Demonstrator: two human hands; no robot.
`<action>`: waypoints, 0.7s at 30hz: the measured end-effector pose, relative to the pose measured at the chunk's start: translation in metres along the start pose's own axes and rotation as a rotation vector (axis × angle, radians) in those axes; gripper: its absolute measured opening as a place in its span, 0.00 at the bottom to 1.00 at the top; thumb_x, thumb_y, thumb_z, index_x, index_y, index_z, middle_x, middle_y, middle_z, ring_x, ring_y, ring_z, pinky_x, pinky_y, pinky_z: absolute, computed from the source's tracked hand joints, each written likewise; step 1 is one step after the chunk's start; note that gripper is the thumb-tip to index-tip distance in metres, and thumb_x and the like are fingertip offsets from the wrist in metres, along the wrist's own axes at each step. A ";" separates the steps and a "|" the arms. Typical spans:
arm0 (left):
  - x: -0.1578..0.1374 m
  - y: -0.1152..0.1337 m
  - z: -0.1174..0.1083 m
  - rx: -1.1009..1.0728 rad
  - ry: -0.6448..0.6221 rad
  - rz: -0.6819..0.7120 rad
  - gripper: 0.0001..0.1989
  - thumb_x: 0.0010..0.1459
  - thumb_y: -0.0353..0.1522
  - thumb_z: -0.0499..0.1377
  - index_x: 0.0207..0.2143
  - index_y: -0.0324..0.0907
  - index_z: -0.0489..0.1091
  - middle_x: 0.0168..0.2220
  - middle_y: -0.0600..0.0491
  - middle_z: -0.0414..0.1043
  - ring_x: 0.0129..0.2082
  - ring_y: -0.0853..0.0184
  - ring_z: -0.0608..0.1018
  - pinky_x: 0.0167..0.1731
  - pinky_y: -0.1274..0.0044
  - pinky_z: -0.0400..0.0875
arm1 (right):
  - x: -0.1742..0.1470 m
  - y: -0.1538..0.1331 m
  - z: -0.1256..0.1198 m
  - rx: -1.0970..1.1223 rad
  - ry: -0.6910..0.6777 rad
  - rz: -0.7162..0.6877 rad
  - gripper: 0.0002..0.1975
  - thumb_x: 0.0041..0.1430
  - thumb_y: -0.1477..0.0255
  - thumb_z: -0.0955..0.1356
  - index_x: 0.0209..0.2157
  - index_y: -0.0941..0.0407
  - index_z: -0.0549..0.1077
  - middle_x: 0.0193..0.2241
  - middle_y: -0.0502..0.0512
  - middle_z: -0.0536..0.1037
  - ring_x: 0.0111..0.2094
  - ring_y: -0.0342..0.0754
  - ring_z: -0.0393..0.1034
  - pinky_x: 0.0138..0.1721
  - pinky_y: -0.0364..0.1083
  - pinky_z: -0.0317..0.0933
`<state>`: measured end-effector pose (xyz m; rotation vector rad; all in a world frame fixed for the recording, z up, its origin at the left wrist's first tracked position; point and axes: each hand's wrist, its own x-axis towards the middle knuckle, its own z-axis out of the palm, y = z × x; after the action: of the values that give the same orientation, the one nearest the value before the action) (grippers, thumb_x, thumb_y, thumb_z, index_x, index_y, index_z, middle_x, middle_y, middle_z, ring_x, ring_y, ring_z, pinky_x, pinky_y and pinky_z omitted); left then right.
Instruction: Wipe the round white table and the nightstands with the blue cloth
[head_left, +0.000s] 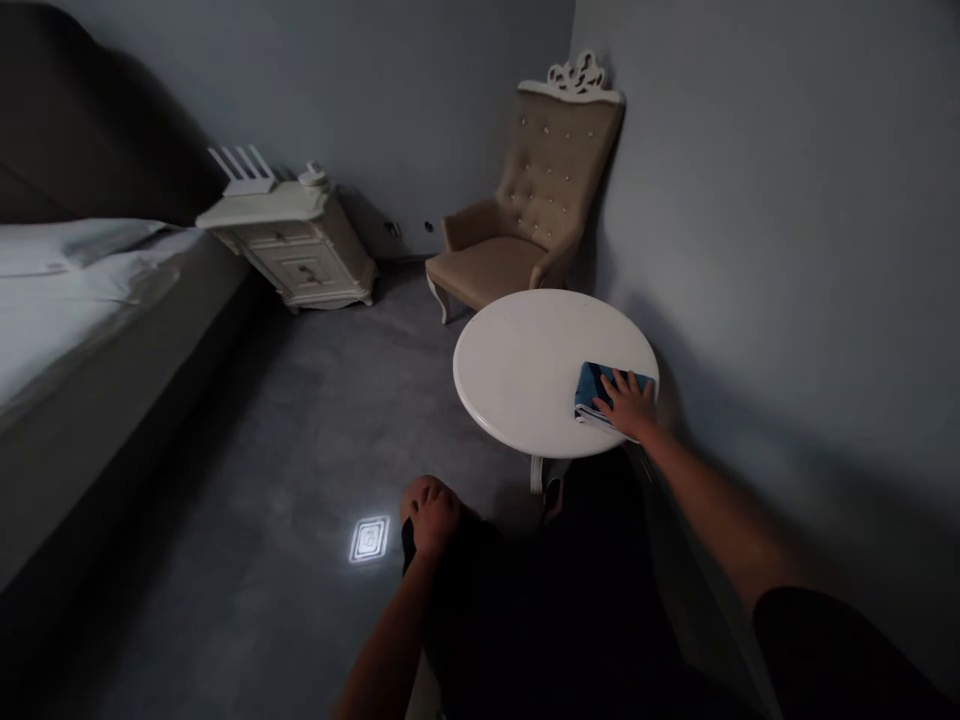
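A round white table (pixel 517 350) stands before me. Near its right edge lies a folded blue cloth (pixel 590 385) with darker patches and a white edge. My right hand (pixel 631 405) rests palm down on top of that cloth, its fingers spread and not wrapped around it. Lower down, my left hand (pixel 433 515) lies over my bent bare knee (pixel 414 490), with nothing visible in it. Its fingers drape across the knee, dim in the low light.
Behind the table is a brown tufted armchair (pixel 487 268) in the corner. A white nightstand (pixel 304 265) carries a router (pixel 250 184) and a small white object (pixel 313 178). The bed (pixel 67 300) runs along the left. A bright square pattern (pixel 369 539) shows on the grey floor.
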<state>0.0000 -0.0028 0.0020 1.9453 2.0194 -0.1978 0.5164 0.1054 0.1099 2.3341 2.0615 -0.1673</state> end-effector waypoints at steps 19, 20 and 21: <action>0.022 0.021 -0.072 0.068 0.107 -0.014 0.24 0.79 0.35 0.55 0.69 0.43 0.81 0.73 0.36 0.77 0.72 0.45 0.76 0.71 0.57 0.70 | -0.035 -0.006 0.019 0.017 0.056 -0.196 0.41 0.84 0.45 0.54 0.86 0.47 0.64 0.89 0.60 0.49 0.88 0.82 0.34 0.79 0.92 0.27; 0.029 0.022 -0.080 0.056 0.106 -0.039 0.25 0.79 0.36 0.56 0.71 0.43 0.80 0.74 0.37 0.76 0.72 0.46 0.76 0.72 0.57 0.69 | -0.039 -0.010 0.020 0.021 0.048 -0.221 0.40 0.84 0.45 0.54 0.86 0.45 0.65 0.89 0.60 0.49 0.88 0.83 0.34 0.79 0.92 0.27; 0.035 0.022 -0.087 0.043 0.095 -0.063 0.26 0.80 0.36 0.56 0.73 0.44 0.78 0.76 0.37 0.75 0.73 0.47 0.76 0.72 0.58 0.69 | -0.043 -0.014 0.022 0.024 0.041 -0.249 0.39 0.84 0.45 0.55 0.85 0.44 0.67 0.89 0.58 0.50 0.88 0.84 0.33 0.78 0.93 0.27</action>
<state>0.0093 0.0597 0.0742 1.9531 2.1554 -0.1685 0.4957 0.0631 0.0927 2.1027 2.3775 -0.1499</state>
